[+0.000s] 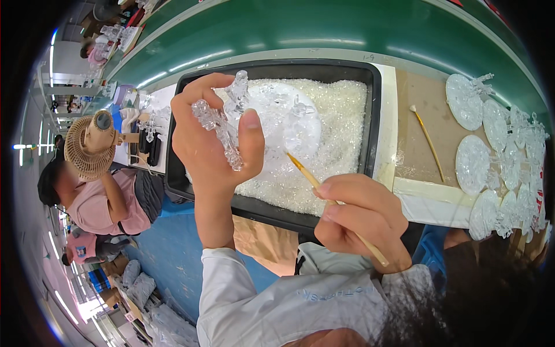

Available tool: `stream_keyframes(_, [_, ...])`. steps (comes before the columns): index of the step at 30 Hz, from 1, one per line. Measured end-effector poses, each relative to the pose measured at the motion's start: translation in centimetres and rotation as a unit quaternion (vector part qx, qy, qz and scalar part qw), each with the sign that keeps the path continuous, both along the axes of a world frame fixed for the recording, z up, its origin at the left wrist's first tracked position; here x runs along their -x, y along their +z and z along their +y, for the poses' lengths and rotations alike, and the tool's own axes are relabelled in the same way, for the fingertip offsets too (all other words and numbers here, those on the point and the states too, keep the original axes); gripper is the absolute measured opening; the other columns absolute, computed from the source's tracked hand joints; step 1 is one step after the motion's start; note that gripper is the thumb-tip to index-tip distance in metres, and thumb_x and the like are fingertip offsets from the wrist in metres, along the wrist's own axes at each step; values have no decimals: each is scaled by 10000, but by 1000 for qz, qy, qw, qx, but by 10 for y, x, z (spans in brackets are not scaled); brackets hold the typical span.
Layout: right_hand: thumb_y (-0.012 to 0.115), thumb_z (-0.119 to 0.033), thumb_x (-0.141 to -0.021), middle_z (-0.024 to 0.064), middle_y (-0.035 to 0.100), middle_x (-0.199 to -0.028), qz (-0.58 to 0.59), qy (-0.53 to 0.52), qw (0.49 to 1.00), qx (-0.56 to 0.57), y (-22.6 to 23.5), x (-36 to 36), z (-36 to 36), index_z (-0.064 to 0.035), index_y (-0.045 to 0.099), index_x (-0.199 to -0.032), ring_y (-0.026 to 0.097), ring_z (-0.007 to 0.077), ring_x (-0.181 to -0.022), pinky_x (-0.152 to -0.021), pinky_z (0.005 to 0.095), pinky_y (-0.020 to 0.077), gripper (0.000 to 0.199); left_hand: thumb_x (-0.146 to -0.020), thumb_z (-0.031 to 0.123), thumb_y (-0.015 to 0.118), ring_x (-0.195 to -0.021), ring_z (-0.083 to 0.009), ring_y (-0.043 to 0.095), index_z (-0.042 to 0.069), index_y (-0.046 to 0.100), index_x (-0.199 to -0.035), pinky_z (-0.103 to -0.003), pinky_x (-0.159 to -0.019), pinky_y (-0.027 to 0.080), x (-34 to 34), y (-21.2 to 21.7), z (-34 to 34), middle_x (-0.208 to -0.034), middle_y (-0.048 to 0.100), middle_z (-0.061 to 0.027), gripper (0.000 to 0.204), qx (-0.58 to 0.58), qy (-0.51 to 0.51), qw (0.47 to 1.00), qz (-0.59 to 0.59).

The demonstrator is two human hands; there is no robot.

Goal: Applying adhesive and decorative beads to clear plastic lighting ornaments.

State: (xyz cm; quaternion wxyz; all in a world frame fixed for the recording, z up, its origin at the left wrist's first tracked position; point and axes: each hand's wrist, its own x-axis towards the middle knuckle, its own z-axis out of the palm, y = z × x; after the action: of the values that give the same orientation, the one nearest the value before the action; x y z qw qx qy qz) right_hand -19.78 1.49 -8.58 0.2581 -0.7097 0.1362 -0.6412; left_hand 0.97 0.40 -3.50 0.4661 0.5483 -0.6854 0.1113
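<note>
My left hand [196,141], raised over the left part of a black tray [375,110], is closed round a clear, knobbly ornament piece [222,133]. Its upper end sticks up past my fingers; my thumb presses from the right. In my right hand [367,217] is a paintbrush [309,176] with a pale wooden handle, pinched between thumb and fingers. The yellowish bristle tip points up and left, over the tray and apart from the ornament. Clear glittery granules [341,168] fill the tray. Among them lies a white round disc [309,130], partly hidden by my left hand.
Right of the tray, a second paintbrush [429,141] lies on brown board [410,89]. Several clear round ornament pieces [471,165] stand farther right. A beige fan [87,147] is at the left, near a person in pink [98,205]. Behind the tray runs a green surface [324,26].
</note>
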Motion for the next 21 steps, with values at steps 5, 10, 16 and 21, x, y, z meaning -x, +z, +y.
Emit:
stream_keyframes(5, [720,32,-688,173,647,-875,-7,-8,1000,10,0,-1,-1,-1,563,-911,677,294,-689,-564,352,595,275,-792,166,665,-581,-140,468,-9,436,-978,-238,-550,407,0,0,-2,-990,630,-111,343,4,3,1000,-13])
stream_keyframes(10, [654,28,-771,189,647,-872,0,19,1000,-5,0,9,4,-13,519,-948,674,284,-641,-545,350,569,227,-829,179,648,-619,-105,455,1,426,-982,-220,-591,395,-1,3,2,-1015,636,-126,324,-7,11,1000,-12])
stream_keyframes(16, [646,19,-770,178,640,-925,11,19,999,-28,-5,8,6,-30,513,-970,676,291,-654,-555,356,569,246,-867,202,628,-664,-74,437,14,414,-982,-209,-644,385,0,2,4,-1040,643,-137,307,-16,13,1000,-2])
stream_keyframes(21, [616,37,-763,176,635,-937,-11,30,999,-28,-3,18,9,-31,515,-978,677,294,-679,-572,356,565,247,-782,150,649,-591,-133,473,-8,447,-974,-236,-562,415,-1,3,1,-988,633,-120,320,13,8,1000,-7])
